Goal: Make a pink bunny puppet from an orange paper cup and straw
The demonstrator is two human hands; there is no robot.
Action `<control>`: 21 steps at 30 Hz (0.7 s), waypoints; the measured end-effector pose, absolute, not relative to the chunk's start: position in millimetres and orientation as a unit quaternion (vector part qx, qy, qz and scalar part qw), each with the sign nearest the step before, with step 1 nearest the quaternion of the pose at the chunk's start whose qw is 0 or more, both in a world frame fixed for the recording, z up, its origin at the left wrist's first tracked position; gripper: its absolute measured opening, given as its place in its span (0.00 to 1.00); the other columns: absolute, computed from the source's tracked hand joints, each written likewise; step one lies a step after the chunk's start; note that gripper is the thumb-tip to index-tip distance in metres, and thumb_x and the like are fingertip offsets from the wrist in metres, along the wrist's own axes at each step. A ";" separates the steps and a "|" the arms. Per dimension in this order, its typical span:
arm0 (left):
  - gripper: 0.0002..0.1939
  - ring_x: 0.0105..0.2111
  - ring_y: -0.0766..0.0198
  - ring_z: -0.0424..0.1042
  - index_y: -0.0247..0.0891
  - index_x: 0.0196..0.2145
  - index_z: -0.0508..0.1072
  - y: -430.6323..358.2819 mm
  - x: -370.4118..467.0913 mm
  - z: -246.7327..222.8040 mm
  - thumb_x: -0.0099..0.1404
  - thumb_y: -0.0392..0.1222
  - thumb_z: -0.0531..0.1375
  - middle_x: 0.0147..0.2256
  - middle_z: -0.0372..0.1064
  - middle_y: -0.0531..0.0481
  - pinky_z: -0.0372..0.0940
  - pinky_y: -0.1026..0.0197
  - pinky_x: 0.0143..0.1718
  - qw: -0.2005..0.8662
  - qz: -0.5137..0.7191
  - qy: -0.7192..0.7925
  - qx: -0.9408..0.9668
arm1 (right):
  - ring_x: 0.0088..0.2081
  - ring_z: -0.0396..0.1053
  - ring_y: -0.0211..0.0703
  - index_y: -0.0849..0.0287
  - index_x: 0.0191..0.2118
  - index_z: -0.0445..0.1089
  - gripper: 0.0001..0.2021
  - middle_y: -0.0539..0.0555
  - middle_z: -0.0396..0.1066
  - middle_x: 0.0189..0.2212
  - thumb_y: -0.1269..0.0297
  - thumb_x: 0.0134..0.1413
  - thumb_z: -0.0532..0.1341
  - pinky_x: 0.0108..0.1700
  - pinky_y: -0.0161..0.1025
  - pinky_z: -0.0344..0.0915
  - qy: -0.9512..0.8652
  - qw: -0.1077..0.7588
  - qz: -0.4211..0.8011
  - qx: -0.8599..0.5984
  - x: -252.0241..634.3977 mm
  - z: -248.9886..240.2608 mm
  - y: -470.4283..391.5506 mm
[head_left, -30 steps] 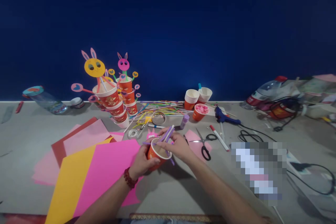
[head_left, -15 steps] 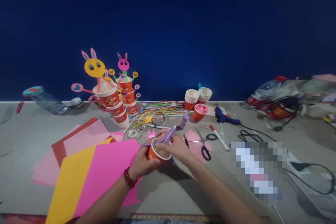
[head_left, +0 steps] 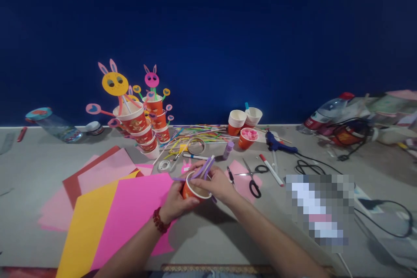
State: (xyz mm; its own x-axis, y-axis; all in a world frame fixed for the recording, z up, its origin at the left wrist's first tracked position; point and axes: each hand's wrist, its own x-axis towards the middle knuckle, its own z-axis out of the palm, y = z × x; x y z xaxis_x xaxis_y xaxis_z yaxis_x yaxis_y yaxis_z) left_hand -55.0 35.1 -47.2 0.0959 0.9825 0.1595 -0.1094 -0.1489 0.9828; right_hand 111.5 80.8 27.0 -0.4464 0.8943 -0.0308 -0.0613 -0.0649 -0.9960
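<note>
My left hand [head_left: 178, 198] is wrapped round the side of a red paper cup [head_left: 192, 191] with a white rim, tilted so its mouth partly shows. Purple strips [head_left: 206, 167], which look like flattened straws or paper, stand up from the cup; others stick out at its left and lower right. My right hand [head_left: 220, 184] reaches over the rim with its fingers closed on the purple strips. Its fingertips are partly hidden. Just behind the cup lies a small pink bunny-eared paper piece [head_left: 186, 166].
Decorated cup towers with rabbit faces [head_left: 130, 118] stand at left, behind coloured paper sheets [head_left: 130, 221]. Scissors [head_left: 252, 177], a red marker [head_left: 271, 169], a glue stick [head_left: 228, 150], a blue glue gun [head_left: 279, 144] and stacked cups [head_left: 236, 122] lie beyond my right hand.
Both hands stay at the cup. The right hand and the upright purple strips have shifted very slightly; the whole view has drifted a little left.
</note>
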 end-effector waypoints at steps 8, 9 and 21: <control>0.37 0.48 0.45 0.76 0.35 0.50 0.75 34.9 -55.9 -44.8 0.48 0.61 0.73 0.46 0.78 0.39 0.67 0.44 0.56 0.513 0.514 0.411 0.551 | 0.44 0.75 0.51 0.56 0.38 0.76 0.17 0.53 0.78 0.40 0.59 0.40 0.74 0.49 0.45 0.68 -0.557 0.364 0.657 -0.354 109.8 25.2 81.5; 0.37 0.47 0.45 0.76 0.36 0.50 0.75 35.1 -56.0 -44.8 0.48 0.60 0.73 0.46 0.78 0.39 0.66 0.44 0.57 0.507 0.514 0.416 0.553 | 0.45 0.75 0.52 0.56 0.38 0.76 0.16 0.53 0.78 0.40 0.59 0.40 0.74 0.50 0.45 0.68 -0.559 0.364 0.658 -0.349 109.9 24.7 81.9; 0.42 0.52 0.42 0.73 0.35 0.54 0.74 37.6 -56.2 -41.7 0.48 0.65 0.71 0.46 0.77 0.38 0.63 0.42 0.59 0.490 0.522 0.406 0.567 | 0.40 0.75 0.48 0.57 0.41 0.75 0.20 0.51 0.78 0.36 0.56 0.40 0.75 0.48 0.44 0.69 -0.546 0.384 0.666 -0.334 105.8 29.2 80.5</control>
State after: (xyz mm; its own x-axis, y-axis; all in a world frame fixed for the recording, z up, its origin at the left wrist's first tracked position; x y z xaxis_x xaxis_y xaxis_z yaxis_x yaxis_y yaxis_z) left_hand -56.2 37.6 -41.7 0.1246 0.9731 0.1938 -0.0514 -0.1888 0.9807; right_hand 105.8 80.5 29.2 -0.4823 0.8756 -0.0257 -0.1472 -0.1099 -0.9830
